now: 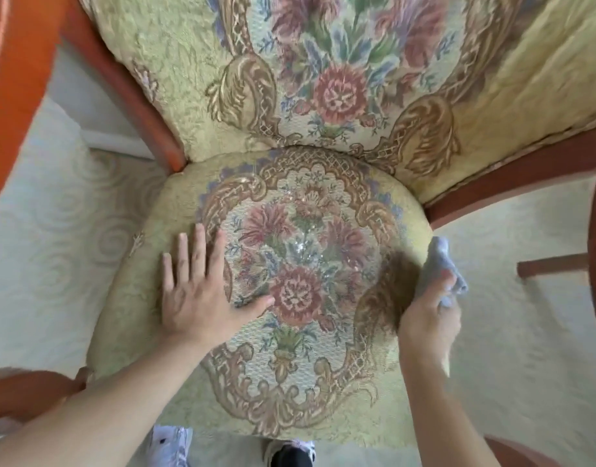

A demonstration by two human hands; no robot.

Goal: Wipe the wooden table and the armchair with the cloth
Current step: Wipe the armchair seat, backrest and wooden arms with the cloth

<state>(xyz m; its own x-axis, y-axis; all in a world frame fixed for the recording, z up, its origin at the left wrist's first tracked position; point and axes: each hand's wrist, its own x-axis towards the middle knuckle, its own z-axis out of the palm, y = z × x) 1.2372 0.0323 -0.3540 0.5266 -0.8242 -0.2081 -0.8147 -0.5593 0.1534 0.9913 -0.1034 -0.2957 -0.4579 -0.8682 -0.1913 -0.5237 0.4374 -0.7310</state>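
Now wiping the armchair (323,392) seat: left hand (202,298) flat, fingers spread, bracing left of centre; right hand (427,318) clenched around cloth (438,267) at right rim (blurred), unwiped seat lying leftward.
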